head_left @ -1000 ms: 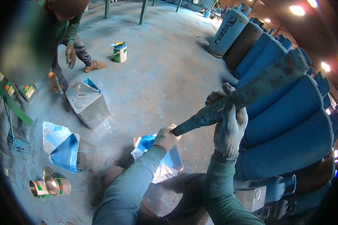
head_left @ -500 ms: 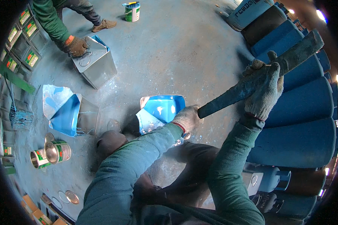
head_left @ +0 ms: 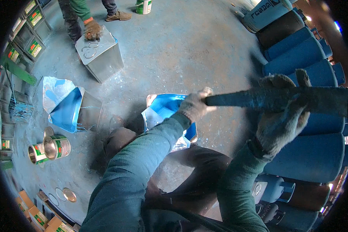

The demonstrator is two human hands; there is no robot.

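My left hand (head_left: 197, 103), in a pale stained work glove, is closed round the narrow end of a long dark flat paddle-like bar (head_left: 255, 99). The bar lies nearly level and widens to the right. Its wide part rests in my gloved right hand (head_left: 282, 120), with the thumb in front and other fingers behind and above. Below my left hand, an opened square metal tin (head_left: 167, 105) shows a bright blue coated inside and a bent-back lid flap. My left hand and forearm hide part of it.
A second cut-open blue-lined tin (head_left: 91, 112) lies left. Small round cans (head_left: 58, 147) stand near it. Beyond, another person's gloved hand (head_left: 92, 30) touches a closed square tin (head_left: 104, 58). Blue gas cylinders (head_left: 301, 154) line the right; stacked tins (head_left: 31, 42) line the left.
The bar has swung from a steep slant to nearly level, its wide end lower. My left hand rose slightly; my right moved right and down. The other person's hand shifted on the closed tin.
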